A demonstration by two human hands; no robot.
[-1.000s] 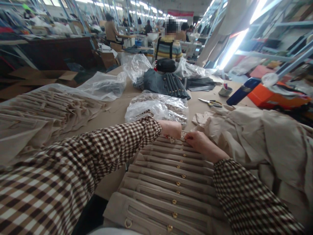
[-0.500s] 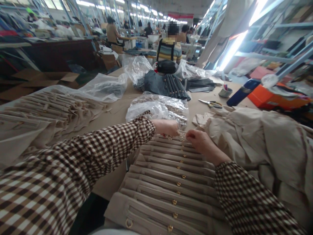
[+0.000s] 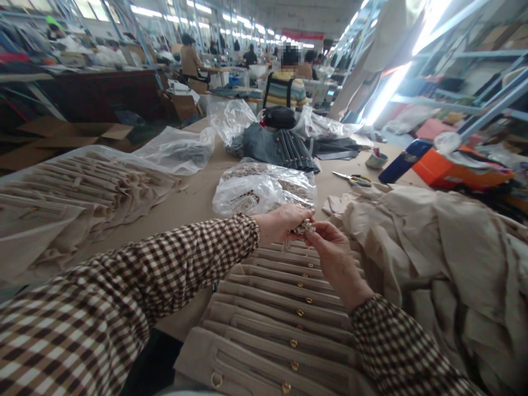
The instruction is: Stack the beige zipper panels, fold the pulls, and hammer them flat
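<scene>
A cluster of small gold-coloured metal fittings (image 3: pixel 303 226) is held in the left hand (image 3: pixel 282 221), close by the middle of the view toward 4 o'clock, and is pinched at its right edge by the fingertips of the right hand (image 3: pixel 336 253), so the two hands are brought together on it. Thin ends are hung from it toward 6 o'clock; its long axis cannot be told. Below the hands, overlapped beige fabric panels (image 3: pixel 256 311) are laid in a row, which is stretched from 6 o'clock up to the hands. Each panel is set lengthwise nearly from 9 to 3, slightly lowered at the 3 o'clock end, and gold-coloured rings (image 3: pixel 293 343) are fixed along the row. Just beyond the hands, gold-brown pieces (image 3: pixel 248 196) are seen in a shiny, wrinkled plastic bag (image 3: pixel 297 190). At 2 o'clock, something red and blue is kept in a small round cup (image 3: pixel 376 161), near open scissors (image 3: pixel 352 179). At 9 o'clock, pleated beige pieces (image 3: pixel 94 181) are partly covered by cloudy plastic sheeting (image 3: pixel 177 148); at 4 o'clock, soft beige cloth (image 3: pixel 445 231) is heaped in loose folds.
</scene>
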